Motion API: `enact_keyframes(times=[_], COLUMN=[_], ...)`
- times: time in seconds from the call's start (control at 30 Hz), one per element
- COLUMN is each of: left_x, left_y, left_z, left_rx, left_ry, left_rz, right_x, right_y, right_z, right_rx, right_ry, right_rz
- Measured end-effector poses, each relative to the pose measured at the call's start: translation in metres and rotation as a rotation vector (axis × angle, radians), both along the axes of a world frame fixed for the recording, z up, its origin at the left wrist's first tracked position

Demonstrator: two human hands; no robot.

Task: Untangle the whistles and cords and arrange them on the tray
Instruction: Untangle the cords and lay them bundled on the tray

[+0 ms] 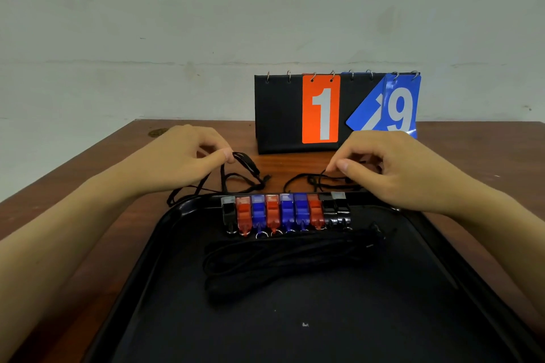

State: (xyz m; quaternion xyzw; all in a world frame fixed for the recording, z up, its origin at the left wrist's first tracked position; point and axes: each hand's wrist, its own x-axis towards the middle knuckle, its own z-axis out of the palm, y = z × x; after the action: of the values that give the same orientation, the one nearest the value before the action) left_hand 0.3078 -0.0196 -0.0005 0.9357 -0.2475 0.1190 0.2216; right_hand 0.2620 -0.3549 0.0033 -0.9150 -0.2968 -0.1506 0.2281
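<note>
Whistles [284,212] stand in a row along the far edge of the black tray [153,289] with bundled cords [283,262] just before them, while the left hand [188,153] pinches a loose cord [230,178] and the right hand [392,165] pinches another cord [312,181] on the desk [88,174] behind.

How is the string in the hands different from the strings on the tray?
The cord in the hands lies loose and spread on the table, behind the tray; the cords on the tray lie bunched together. The left hand and right hand pinch the first; nothing touches the bundle. Both are black.
</note>
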Motion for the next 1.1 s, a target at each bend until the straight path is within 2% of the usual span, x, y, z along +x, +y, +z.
enact_keyframes(times=[0.1, 0.23, 0.43, 0.57, 0.7, 0.97, 1.1], left_x=[-0.002, -0.011, -0.033, -0.040, -0.042, -0.038, -0.026], left_y=[-0.002, -0.009, -0.023, -0.030, -0.035, -0.030, -0.016], left_z=[0.001, 0.006, 0.016, 0.016, 0.012, 0.010, 0.010], left_rx=[-0.023, -0.147, -0.303, -0.298, -0.225, -0.095, -0.153], left_ry=[0.017, 0.016, 0.006, 0.031, 0.037, -0.039, 0.006], left_rz=[0.006, -0.035, -0.128, -0.238, -0.288, -0.197, -0.035], right_x=[0.001, 0.001, -0.012, -0.021, -0.024, -0.028, -0.026], right_y=[0.000, 0.004, 0.012, 0.020, 0.024, 0.027, 0.024], right_z=[-0.002, -0.004, -0.003, -0.001, -0.001, 0.003, 0.003], right_rx=[-0.024, -0.017, 0.051, 0.092, 0.145, 0.297, 0.353], right_ry=[-0.005, -0.007, 0.063, 0.176, 0.257, 0.303, 0.292], right_rz=[0.001, 0.010, 0.138, 0.271, 0.316, 0.271, 0.271])
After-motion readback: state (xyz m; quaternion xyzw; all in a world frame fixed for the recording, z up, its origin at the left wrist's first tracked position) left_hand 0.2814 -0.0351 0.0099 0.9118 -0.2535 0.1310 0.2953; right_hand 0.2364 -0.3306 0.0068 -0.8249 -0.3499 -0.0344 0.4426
